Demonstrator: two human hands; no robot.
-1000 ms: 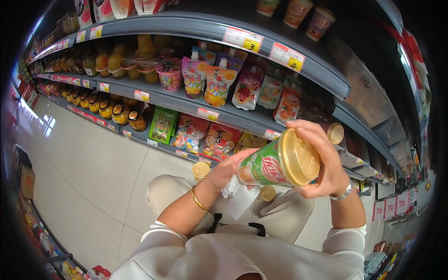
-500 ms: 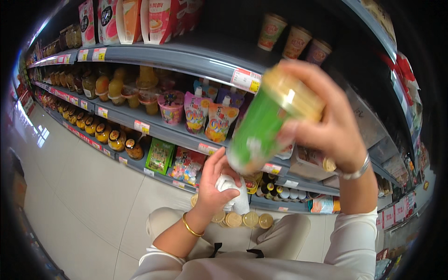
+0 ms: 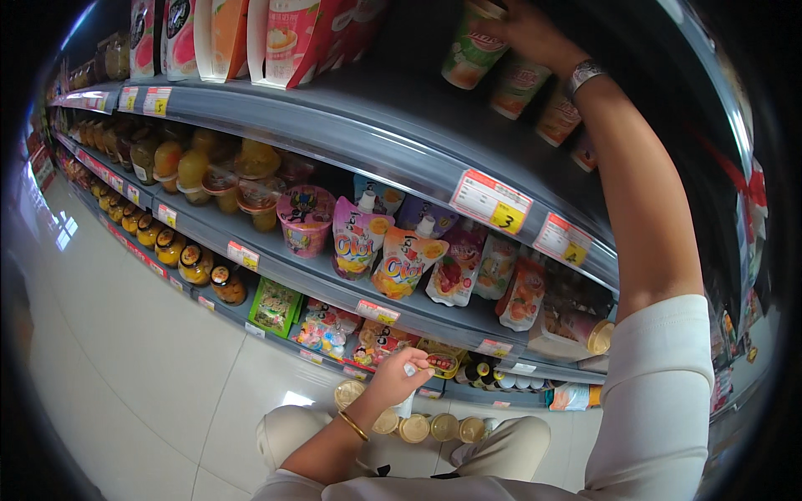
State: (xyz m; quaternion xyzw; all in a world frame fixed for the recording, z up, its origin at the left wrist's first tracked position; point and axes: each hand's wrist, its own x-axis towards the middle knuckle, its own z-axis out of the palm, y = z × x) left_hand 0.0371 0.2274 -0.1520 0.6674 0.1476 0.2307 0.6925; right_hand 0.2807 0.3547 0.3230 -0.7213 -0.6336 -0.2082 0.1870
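Observation:
My right hand reaches onto the upper shelf, its fingers closed around the rim of a green-and-white cup. Beside that cup stand another green cup and an orange one, with part of a purple cup behind my forearm. Low in front of my knees, my left hand is closed on a white cloth; much of the cloth is hidden by the hand. On the floor below it, several gold-lidded cups form a row between my legs.
The upper shelf's front edge runs under my right arm, with tall drink cartons at its left. The middle shelf holds spouted pouches and a pink tub. Jars and candy bags line the bottom shelf.
My right hand has carried the green cup up and away onto the upper shelf, beside the other cups. My left hand has dropped slightly lower and closed around the white cloth.

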